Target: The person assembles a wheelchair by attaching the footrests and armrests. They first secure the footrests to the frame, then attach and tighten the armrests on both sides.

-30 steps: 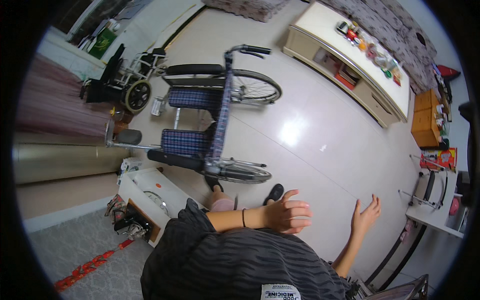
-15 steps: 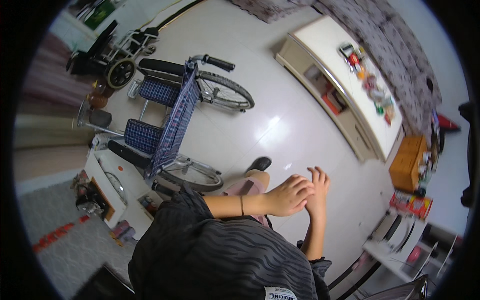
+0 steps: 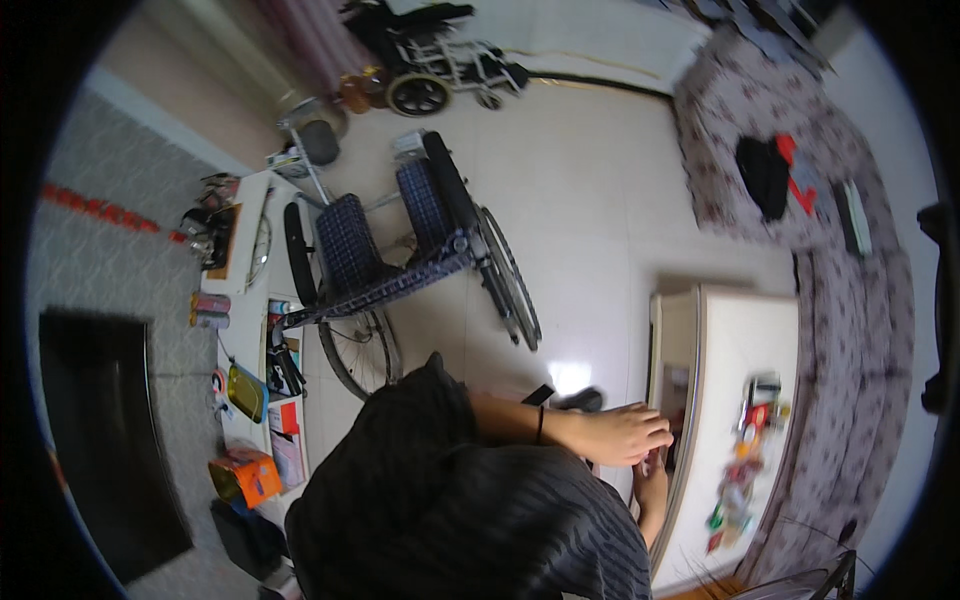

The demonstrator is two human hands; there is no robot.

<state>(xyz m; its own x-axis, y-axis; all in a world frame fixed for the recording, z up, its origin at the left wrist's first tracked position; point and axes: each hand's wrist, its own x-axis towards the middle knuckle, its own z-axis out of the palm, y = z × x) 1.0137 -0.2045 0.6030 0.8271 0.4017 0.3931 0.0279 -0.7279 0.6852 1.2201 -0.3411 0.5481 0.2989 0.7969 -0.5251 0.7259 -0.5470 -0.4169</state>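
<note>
A patterned sofa [image 3: 850,290] curves along the far side of the room, with dark and red clothing [image 3: 768,172] lying on its seat. The pale tiled floor [image 3: 590,200] spreads wide between it and the wall. On that floor stands a folded wheelchair [image 3: 400,250] with blue checked seat and back, tipped toward the person, its big wheel near their knees. A second wheelchair [image 3: 440,60] is parked far off by the curtain. A white low table [image 3: 735,350] stands right in front of the person, small colourful items [image 3: 750,430] scattered along its top. A white shelf unit [image 3: 250,330] cluttered with tools and boxes runs along the person's left, an orange box [image 3: 245,475] at its near end.

The person in a dark striped shirt [image 3: 470,520] bends forward. The left hand [image 3: 625,435] reaches across, a thin band on its wrist, fingers curled loosely and resting at the table's near edge. The right hand [image 3: 652,470] lies just beneath it, mostly covered, touching the same edge; I cannot tell whether it grasps anything. Neither hand visibly holds an object.
</note>
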